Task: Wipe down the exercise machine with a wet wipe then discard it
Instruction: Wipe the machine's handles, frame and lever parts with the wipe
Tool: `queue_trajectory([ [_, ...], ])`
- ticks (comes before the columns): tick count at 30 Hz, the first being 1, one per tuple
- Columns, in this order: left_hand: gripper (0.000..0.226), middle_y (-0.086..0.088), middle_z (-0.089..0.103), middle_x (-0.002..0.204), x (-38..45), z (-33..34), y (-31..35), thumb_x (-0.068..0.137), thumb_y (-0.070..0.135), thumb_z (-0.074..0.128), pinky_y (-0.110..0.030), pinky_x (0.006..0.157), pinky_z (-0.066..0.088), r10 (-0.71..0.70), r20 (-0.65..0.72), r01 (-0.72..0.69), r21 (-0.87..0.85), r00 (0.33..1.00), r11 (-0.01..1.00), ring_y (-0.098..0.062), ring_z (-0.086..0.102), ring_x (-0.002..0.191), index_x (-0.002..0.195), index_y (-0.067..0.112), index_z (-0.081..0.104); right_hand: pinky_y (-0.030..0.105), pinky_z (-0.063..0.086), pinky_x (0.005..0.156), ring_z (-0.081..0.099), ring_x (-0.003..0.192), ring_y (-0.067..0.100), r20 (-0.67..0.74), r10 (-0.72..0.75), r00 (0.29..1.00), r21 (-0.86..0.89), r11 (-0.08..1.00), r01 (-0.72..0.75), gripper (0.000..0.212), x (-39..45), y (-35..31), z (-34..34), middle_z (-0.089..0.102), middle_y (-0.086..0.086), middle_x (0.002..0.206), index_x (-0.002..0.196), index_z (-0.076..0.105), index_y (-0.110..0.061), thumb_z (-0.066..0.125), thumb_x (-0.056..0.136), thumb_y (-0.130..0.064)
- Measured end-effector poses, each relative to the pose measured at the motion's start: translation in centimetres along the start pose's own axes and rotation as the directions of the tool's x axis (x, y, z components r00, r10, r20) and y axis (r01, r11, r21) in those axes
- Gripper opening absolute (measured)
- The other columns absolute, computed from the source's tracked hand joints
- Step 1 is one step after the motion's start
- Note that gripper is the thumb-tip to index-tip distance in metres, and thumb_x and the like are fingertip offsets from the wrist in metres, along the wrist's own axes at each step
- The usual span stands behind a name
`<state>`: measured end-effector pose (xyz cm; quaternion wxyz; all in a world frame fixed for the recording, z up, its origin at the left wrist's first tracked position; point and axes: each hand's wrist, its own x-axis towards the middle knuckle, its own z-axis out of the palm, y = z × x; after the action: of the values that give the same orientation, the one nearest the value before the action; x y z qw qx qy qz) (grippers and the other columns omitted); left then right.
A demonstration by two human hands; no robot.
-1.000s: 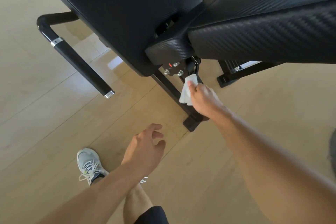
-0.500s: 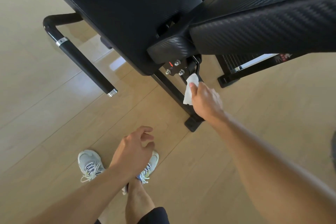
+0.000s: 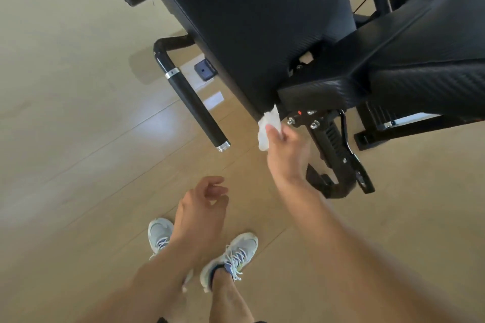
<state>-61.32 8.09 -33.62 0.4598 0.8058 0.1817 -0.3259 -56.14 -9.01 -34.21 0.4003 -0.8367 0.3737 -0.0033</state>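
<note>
A black exercise machine (image 3: 252, 23) with carbon-textured pads fills the upper half of the head view. My right hand (image 3: 286, 155) pinches a crumpled white wet wipe (image 3: 267, 126) and holds its top against the lower corner where the back pad meets the seat pad (image 3: 420, 78). Just right of the wipe sits the bolted metal bracket (image 3: 309, 118) with a black lever below it. My left hand (image 3: 202, 204) hangs free over the floor, fingers loosely curled and apart, holding nothing.
A black handle bar (image 3: 194, 107) with chrome rings juts toward me at left of the wipe. The machine's base feet (image 3: 367, 139) rest on light wood flooring (image 3: 78, 139). My two grey sneakers (image 3: 231, 257) stand below my hands.
My right hand with the wipe has moved up from the frame post to the pad corner. The view has shifted, and my second foot has stepped in beside the first.
</note>
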Motion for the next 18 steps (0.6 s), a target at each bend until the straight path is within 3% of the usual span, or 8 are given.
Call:
queue_trajectory([
  [1,0.029,0.017,0.075,0.089,0.7,-0.8,-0.1,0.087,0.012,0.063,-0.028,0.074,0.052,0.005,-0.045,-0.007,-0.029,0.999,1.000,-0.006,0.069,0.086,0.099,0.038,0.065,0.005,0.042,0.063,0.064,0.073,-0.008,0.004,-0.041,0.999,0.060,0.997,0.041,0.025,1.0,-2.0,2.0,0.076,-0.002,0.083,0.090,0.078,-0.021,0.055,0.099,-0.018],
  [3,0.026,0.018,0.075,0.086,1.7,-2.3,-0.1,0.089,0.014,0.064,-0.020,0.066,0.048,0.011,-0.113,-0.019,-0.065,0.994,0.998,-0.001,0.068,0.083,0.098,0.038,0.066,0.012,0.042,0.084,0.066,0.112,0.015,0.162,-0.189,0.968,-0.001,0.981,0.192,0.035,1.0,-5.4,5.9,0.071,0.005,0.125,0.133,0.064,-0.014,0.046,0.104,-0.017],
  [5,0.022,0.019,0.074,0.083,2.2,-3.4,-0.2,0.088,0.015,0.064,-0.011,0.059,0.043,0.010,-0.146,-0.022,-0.082,0.989,0.996,0.006,0.066,0.077,0.097,0.036,0.068,0.016,0.035,0.101,0.049,0.135,0.024,0.386,-0.303,0.872,-0.078,0.931,0.358,0.050,-1.3,-5.9,9.5,0.052,0.009,0.149,0.152,0.039,-0.010,0.039,0.107,-0.031],
  [7,0.020,0.018,0.074,0.082,2.4,-4.2,-0.8,0.087,0.015,0.064,-0.010,0.057,0.041,0.004,-0.141,-0.015,-0.079,0.990,0.997,0.005,0.066,0.074,0.095,0.033,0.069,0.031,0.019,0.123,0.021,0.152,0.022,0.432,-0.349,0.832,-0.127,0.890,0.439,0.068,-3.9,-5.0,11.0,0.022,0.010,0.165,0.159,0.015,-0.008,0.031,0.106,-0.047],
  [9,0.023,0.016,0.076,0.083,2.5,-4.7,-1.6,0.087,0.014,0.063,-0.010,0.055,0.043,0.001,-0.112,-0.012,-0.090,0.994,0.996,0.002,0.066,0.071,0.097,0.033,0.069,0.038,0.018,0.125,0.014,0.154,0.017,0.369,-0.403,0.837,-0.122,0.872,0.474,0.065,-4.4,-2.9,11.3,0.017,0.006,0.167,0.160,0.015,-0.009,0.025,0.107,-0.046],
  [12,0.027,0.016,0.076,0.084,2.8,-5.9,-2.9,0.087,0.009,0.063,-0.006,0.058,0.044,-0.007,-0.107,-0.006,-0.122,0.994,0.992,0.004,0.066,0.073,0.099,0.032,0.069,0.036,0.036,0.117,0.038,0.144,0.019,0.301,-0.348,0.888,-0.092,0.916,0.391,0.056,-2.7,-3.6,11.9,0.041,0.004,0.157,0.157,0.026,-0.014,0.030,0.108,-0.041],
  [14,0.026,0.016,0.076,0.083,3.2,-6.7,-3.8,0.087,0.008,0.064,-0.004,0.057,0.042,-0.015,-0.119,-0.001,-0.133,0.993,0.991,0.004,0.067,0.076,0.098,0.032,0.069,0.034,0.045,0.106,0.049,0.134,0.023,0.290,-0.330,0.898,-0.180,0.903,0.390,0.059,-0.9,-6.6,13.4,0.050,0.007,0.147,0.159,0.020,-0.012,0.037,0.107,-0.037],
  [18,0.031,0.018,0.077,0.080,3.5,-8.3,-5.3,0.084,0.006,0.065,-0.008,0.063,0.046,-0.036,-0.114,0.021,-0.127,0.993,0.992,0.006,0.067,0.076,0.093,0.035,0.069,0.039,0.042,0.111,0.042,0.142,0.025,0.334,-0.365,0.869,-0.211,0.870,0.446,0.073,1.6,-12.8,15.8,0.036,0.010,0.158,0.159,0.003,-0.009,0.040,0.105,-0.041],
])
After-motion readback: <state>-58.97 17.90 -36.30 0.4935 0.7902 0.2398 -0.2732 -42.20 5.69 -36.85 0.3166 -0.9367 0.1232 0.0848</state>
